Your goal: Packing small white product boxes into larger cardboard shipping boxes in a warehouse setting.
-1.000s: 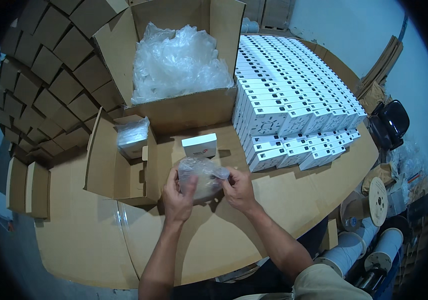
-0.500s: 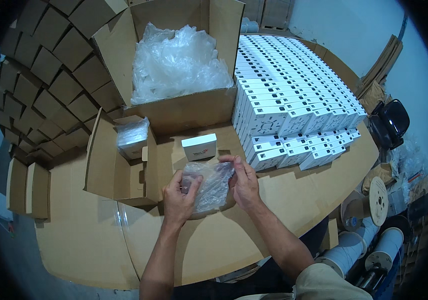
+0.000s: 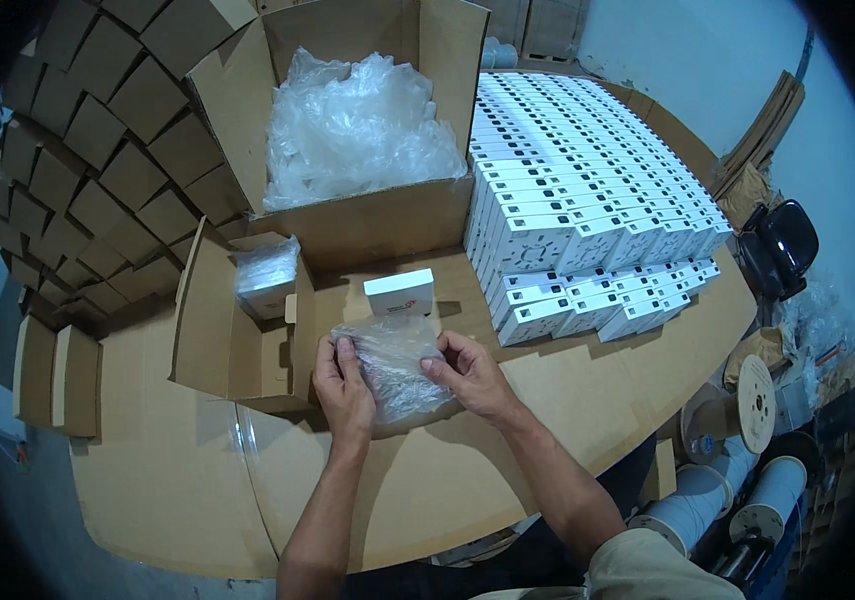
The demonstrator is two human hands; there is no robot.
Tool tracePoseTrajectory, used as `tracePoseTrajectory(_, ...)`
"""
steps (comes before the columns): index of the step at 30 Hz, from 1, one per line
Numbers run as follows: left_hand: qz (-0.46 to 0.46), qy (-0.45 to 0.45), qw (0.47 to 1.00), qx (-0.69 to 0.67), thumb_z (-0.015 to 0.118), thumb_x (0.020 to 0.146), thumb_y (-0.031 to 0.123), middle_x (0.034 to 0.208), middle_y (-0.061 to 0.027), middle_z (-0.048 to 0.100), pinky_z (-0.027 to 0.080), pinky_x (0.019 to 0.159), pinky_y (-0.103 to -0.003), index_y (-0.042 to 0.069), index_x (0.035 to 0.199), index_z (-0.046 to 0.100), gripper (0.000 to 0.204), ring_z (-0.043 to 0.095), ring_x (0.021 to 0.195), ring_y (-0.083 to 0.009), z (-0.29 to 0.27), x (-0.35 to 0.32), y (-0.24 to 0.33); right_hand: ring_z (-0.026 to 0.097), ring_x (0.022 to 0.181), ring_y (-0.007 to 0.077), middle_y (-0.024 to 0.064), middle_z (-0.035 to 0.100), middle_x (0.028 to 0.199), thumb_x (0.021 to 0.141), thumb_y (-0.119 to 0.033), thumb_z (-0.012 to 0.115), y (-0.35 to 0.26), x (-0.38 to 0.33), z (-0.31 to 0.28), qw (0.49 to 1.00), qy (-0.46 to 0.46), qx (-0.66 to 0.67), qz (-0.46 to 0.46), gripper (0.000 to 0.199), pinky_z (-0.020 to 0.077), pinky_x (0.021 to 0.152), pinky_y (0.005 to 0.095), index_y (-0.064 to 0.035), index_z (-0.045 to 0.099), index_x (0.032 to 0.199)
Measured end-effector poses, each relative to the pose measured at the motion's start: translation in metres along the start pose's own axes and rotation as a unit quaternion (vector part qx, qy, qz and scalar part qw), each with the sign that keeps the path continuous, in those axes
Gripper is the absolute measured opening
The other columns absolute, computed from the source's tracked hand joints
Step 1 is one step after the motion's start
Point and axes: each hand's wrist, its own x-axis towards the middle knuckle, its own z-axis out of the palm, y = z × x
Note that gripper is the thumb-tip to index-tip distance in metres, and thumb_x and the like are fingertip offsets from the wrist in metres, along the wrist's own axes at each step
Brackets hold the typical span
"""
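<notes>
A clear bubble-wrap bag [image 3: 400, 368] is stretched between my two hands, low over the cardboard-covered table. My left hand [image 3: 344, 388] grips its left edge with the thumb on top. At its upper right edge, my right hand [image 3: 475, 374] pinches the plastic between thumb and fingers. Just beyond the bag a small white box [image 3: 400, 293] stands on the table, its lower part hidden by the plastic. To the left is an open brown carton [image 3: 206, 330], with bubble-wrapped packs [image 3: 267, 272] inside at its far end.
A large carton [image 3: 368, 222] full of clear plastic bags [image 3: 363, 130] stands at the back. Stacked white boxes [image 3: 588, 200] fill the right of the table [image 3: 168, 480]. Brown cartons [image 3: 128, 130] are piled at the left. Cable spools [image 3: 693, 490] lie at the lower right.
My left hand has shifted slightly left and up with the bag's edge. My right hand has come lower and left, onto the plastic. The bag is now spread wider.
</notes>
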Motion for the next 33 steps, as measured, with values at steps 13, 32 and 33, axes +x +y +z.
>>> tracePoseTrajectory(13, 0.006, -0.034, 0.999, 0.041, 0.047, 0.109, 0.026, 0.073, 0.0021, 0.047, 0.038, 0.058, -0.027, 0.002, 0.098, 0.058, 0.029, 0.042, 0.065, -0.0073, 0.0, -0.005, 0.011, 0.062, 0.094, 0.0103, 0.0011, 0.065, 0.097, 0.1, -0.015, 0.066, -0.013, 0.003, 0.006, 0.923, 0.081, 0.371, 0.063, 0.018, 0.0497, 0.085, 0.0267, -0.0034, 0.064, 0.113)
tracePoseTrajectory(32, 0.001, -0.053, 0.997, 0.047, 0.056, 0.105, 0.022, 0.076, -0.0003, 0.059, 0.045, 0.06, -0.028, 0.002, 0.094, 0.063, 0.024, 0.052, 0.065, -0.0081, 0.002, -0.009, 0.012, 0.059, 0.074, 0.0076, 0.002, 0.068, 0.086, 0.105, -0.026, 0.058, -0.008, 0.003, 0.015, 0.984, 0.166, 0.068, 0.006, 0.028, 0.0495, 0.067, 0.0263, 0.0004, 0.069, 0.105)
tracePoseTrajectory(33, 0.021, -0.052, 0.997, 0.061, 0.055, 0.106, 0.022, 0.075, -0.0013, 0.06, 0.046, 0.06, -0.028, 0.001, 0.094, 0.063, 0.025, 0.052, 0.065, -0.0086, 0.002, -0.009, 0.011, 0.059, 0.07, 0.0087, 0.0051, 0.068, 0.082, 0.106, -0.027, 0.056, -0.011, 0.003, 0.018, 0.982, 0.186, 0.003, 0.0, 0.031, 0.0491, 0.064, 0.0279, 0.0004, 0.069, 0.104)
